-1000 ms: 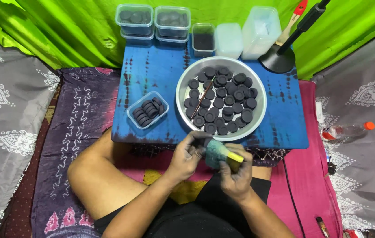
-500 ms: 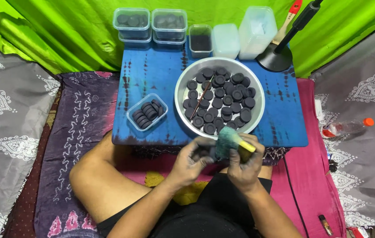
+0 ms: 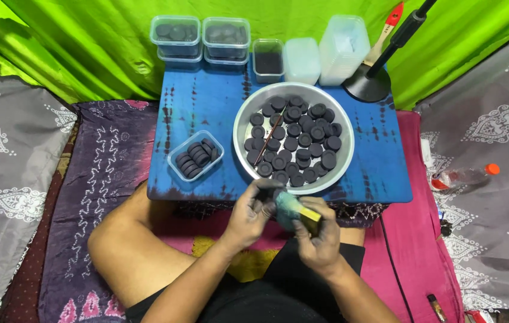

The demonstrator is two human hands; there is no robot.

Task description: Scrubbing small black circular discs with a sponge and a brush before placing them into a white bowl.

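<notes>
My left hand (image 3: 250,215) pinches a small black disc (image 3: 264,194) at the near edge of the blue table (image 3: 206,107). My right hand (image 3: 320,236) grips a green and yellow sponge (image 3: 293,209) pressed against that disc. Just beyond my hands stands a round metal bowl (image 3: 242,122) filled with several black discs (image 3: 296,134) and a thin stick (image 3: 264,140). A small clear tub (image 3: 195,157) with several discs stood on edge sits to the left of the bowl.
Along the table's far edge stand stacked lidded tubs of discs (image 3: 200,36), a tub of dark powder (image 3: 268,58), empty white containers (image 3: 326,51), a black lamp base (image 3: 367,84) and a red-handled brush (image 3: 386,30). A plastic bottle (image 3: 461,176) lies on the right.
Both hands with the sponge and disc have shifted slightly, staying at the table's near edge; the sponge has moved against the disc.
</notes>
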